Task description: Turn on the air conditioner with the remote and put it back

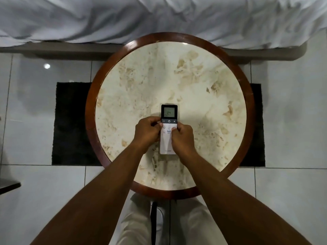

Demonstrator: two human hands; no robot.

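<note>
A slim white remote point(168, 119) with a dark top and a small lit screen reading 24 lies lengthwise on the round marble-topped table point(177, 73), a little below its middle. My left hand point(148, 132) grips the remote's left edge at the button area. My right hand point(183, 137) grips its right edge, with fingertips over the buttons. The remote's lower white end shows between my wrists. No air conditioner is in view.
The table has a dark wooden rim point(251, 110) and stands on a black rug point(70, 121) over glossy white floor tiles. A bed with rumpled white sheets point(159, 16) runs along the far side. My legs show below the table's near edge.
</note>
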